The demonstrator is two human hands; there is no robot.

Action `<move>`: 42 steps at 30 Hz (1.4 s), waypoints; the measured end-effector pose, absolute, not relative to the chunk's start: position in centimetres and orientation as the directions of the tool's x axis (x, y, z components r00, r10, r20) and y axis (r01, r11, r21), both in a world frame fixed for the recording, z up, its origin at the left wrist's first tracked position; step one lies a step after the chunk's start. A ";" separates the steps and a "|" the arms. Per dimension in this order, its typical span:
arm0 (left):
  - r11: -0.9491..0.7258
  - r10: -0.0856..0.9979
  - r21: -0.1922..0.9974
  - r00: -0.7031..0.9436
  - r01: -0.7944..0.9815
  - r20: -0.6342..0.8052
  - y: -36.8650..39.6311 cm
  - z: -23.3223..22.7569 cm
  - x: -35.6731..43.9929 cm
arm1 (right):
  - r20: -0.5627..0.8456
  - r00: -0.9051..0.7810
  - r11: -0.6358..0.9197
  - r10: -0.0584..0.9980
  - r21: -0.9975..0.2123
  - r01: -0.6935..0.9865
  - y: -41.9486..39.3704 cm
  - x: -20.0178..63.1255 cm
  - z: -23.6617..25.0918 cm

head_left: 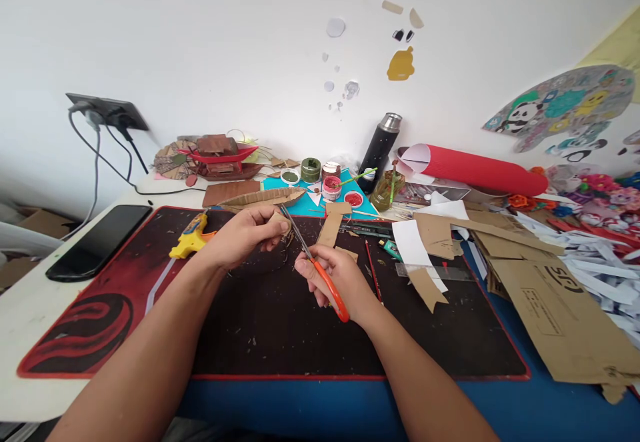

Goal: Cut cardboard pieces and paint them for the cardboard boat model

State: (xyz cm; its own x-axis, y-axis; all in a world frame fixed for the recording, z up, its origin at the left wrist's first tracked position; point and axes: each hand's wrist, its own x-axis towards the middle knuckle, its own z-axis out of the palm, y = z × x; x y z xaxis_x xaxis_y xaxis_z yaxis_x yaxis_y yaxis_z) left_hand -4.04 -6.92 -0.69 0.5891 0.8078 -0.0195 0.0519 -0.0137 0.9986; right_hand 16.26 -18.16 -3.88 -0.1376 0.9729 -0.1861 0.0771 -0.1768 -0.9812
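My right hand [333, 279] is closed round the orange handles of a pair of scissors [336, 294], whose metal blades point up and left. Near their tips, my left hand [257, 232] pinches a small brown piece of cardboard [287, 225], mostly hidden by the fingers. Just behind the left hand lies a boat-shaped cardboard hull [265, 198]. A strip of cardboard [330, 229] rests beyond the scissors, and a red pencil [373, 270] is on the mat to the right of my right hand.
The dark mat [300, 342] carries small scraps. A yellow glue gun [190, 237] and a phone [100, 242] are at left. Paint jars [311, 170], a black flask [380, 152] and a red roll [480, 169] stand behind. Flattened cardboard [560, 315] overhangs at right.
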 end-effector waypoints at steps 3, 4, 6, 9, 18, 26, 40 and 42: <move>-0.019 0.808 0.998 0.589 0.058 -0.019 -6.9 -0.6 -4.0 | -0.187 -0.139 -0.178 0.972 -0.981 0.081 -18.1 16.2 -4.1; -0.019 0.806 0.998 0.591 0.063 -0.022 -6.9 -0.6 -4.0 | -0.187 -0.136 -0.177 0.973 -0.981 0.083 -18.1 16.2 -4.2; -0.018 0.804 0.997 0.593 0.070 -0.027 -6.9 -0.6 -4.0 | -0.187 -0.131 -0.177 0.974 -0.980 0.087 -18.1 16.2 -4.2; -0.013 0.806 0.998 0.591 0.063 -0.026 -6.9 -0.7 -4.0 | -0.190 -0.134 -0.180 0.973 -0.980 0.085 -18.2 16.2 -4.0; 0.012 0.812 1.000 0.583 0.017 -0.019 -6.9 -0.9 -4.0 | -0.188 -0.128 -0.180 0.974 -0.981 0.073 -18.3 16.2 -3.8; 0.003 0.811 0.999 0.585 0.033 -0.022 -7.0 -0.6 -3.9 | -0.196 -0.124 -0.186 0.973 -0.979 0.087 -18.3 16.2 -3.8; -0.025 0.808 0.994 0.588 0.104 -0.042 -6.8 -0.8 -4.0 | -0.194 -0.119 -0.184 0.974 -0.979 0.091 -18.3 16.3 -4.2; -0.023 0.809 0.994 0.587 0.106 -0.044 -6.8 -0.9 -4.0 | -0.199 -0.114 -0.189 0.973 -0.978 0.086 -18.2 16.3 -4.2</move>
State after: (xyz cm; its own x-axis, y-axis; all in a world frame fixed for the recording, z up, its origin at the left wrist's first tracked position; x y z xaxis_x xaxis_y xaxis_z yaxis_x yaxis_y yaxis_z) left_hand -3.96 -6.78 -0.85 0.5867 0.8086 -0.0437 0.1061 -0.0233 0.9941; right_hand 16.28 -18.24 -4.20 -0.1136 0.9735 -0.1985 0.0861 -0.1894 -0.9781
